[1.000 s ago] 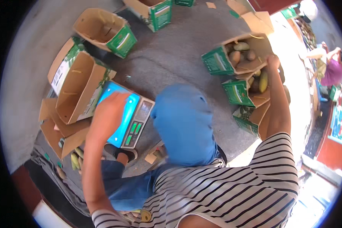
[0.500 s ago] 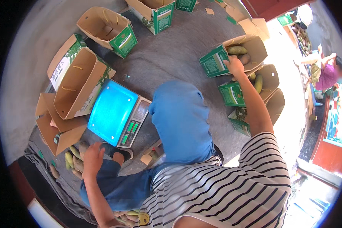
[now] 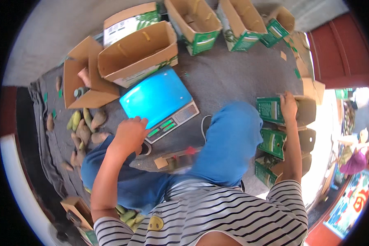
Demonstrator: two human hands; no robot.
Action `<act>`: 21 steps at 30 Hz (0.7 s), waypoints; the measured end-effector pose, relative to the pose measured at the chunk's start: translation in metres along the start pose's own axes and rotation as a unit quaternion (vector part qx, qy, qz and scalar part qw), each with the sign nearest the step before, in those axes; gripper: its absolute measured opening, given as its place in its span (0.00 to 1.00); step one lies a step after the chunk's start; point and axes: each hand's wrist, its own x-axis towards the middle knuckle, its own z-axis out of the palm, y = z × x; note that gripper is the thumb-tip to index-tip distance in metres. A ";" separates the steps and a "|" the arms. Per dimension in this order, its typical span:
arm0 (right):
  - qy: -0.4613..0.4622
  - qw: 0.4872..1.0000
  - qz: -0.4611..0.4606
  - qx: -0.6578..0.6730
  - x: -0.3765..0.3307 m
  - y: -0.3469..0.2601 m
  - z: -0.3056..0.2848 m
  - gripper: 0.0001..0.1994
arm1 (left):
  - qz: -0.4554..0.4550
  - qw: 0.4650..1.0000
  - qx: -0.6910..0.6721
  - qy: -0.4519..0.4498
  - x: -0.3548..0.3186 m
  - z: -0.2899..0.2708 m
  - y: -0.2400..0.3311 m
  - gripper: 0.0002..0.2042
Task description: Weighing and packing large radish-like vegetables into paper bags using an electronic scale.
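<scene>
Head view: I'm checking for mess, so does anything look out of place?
Loose, unboxed produce lies on the grey sheet left of the blue-topped scale, and green scraps litter the sheet's left side; both look untidy.

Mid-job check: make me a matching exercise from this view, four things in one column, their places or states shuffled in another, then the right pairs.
Things
1. Bare left hand
2. Bare right hand
3. Flat blue-and-silver weighing scale
4. Loose oblong yellow-green and brown produce

Places and states
A. Fingers at the edge of a green-and-brown cardboard carton
B. Lying left of the scale, on the dark grey ground covering
C. Fingers at the scale's near left edge
D. Shows green patches along its near side

Right pairs: 1-C, 2-A, 3-D, 4-B
</scene>
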 end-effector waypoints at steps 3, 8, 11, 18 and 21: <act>0.015 0.982 -0.170 0.084 0.041 -0.092 -0.021 0.13 | 0.011 0.998 0.047 0.026 0.006 0.008 0.001 0.11; -0.094 0.879 -0.457 0.100 0.086 -0.282 -0.033 0.11 | 0.001 0.993 0.116 0.030 0.004 0.015 0.002 0.10; -0.132 0.833 -0.533 0.070 0.099 -0.379 -0.016 0.10 | -0.019 0.993 0.116 0.031 0.003 0.023 0.002 0.09; -0.169 0.815 -0.554 -0.019 0.103 -0.491 0.069 0.16 | -0.034 0.996 0.071 0.050 -0.002 0.021 0.000 0.10; -0.190 0.847 -0.496 0.020 0.080 -0.519 0.097 0.25 | -0.055 0.994 0.074 0.054 -0.014 0.026 -0.002 0.09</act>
